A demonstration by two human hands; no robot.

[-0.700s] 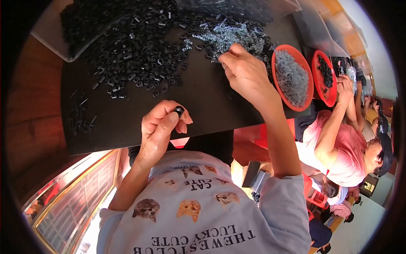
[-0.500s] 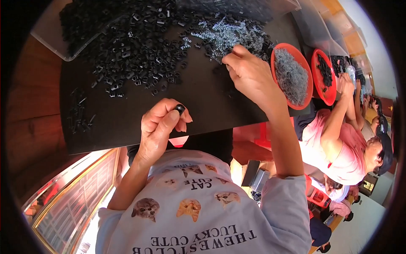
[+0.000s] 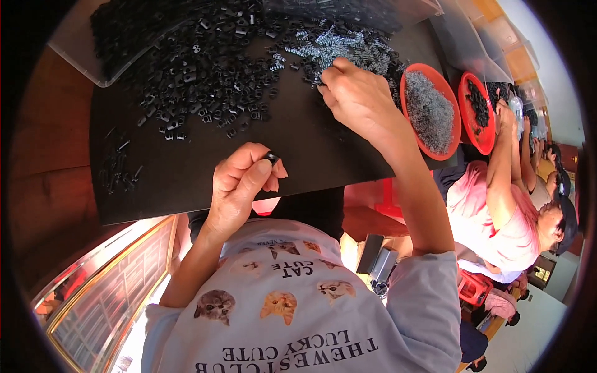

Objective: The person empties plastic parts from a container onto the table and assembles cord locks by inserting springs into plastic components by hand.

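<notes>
Near the front edge of the black table (image 3: 286, 133), my left hand (image 3: 233, 186) pinches a small black plastic part (image 3: 271, 158) between thumb and forefinger. My right hand (image 3: 364, 96) is at the near edge of a heap of small silvery coil springs (image 3: 345, 50). Its thumb and fingertips are pressed together; whatever they may hold is too small to make out. To the left of the springs spreads a large heap of small black plastic parts (image 3: 205, 84).
Two red bowls stand on the right: one bowl (image 3: 456, 133) holds fine springs, the other bowl (image 3: 492, 140) dark pieces. Thin black pieces (image 3: 116, 166) lie at the left. Clear plastic bins (image 3: 106, 81) stand at the back. A co-worker in pink (image 3: 482, 202) sits on the right.
My right hand has shifted slightly left and away from me at the springs. My left hand, still pinching the black part, has moved a little to the right.
</notes>
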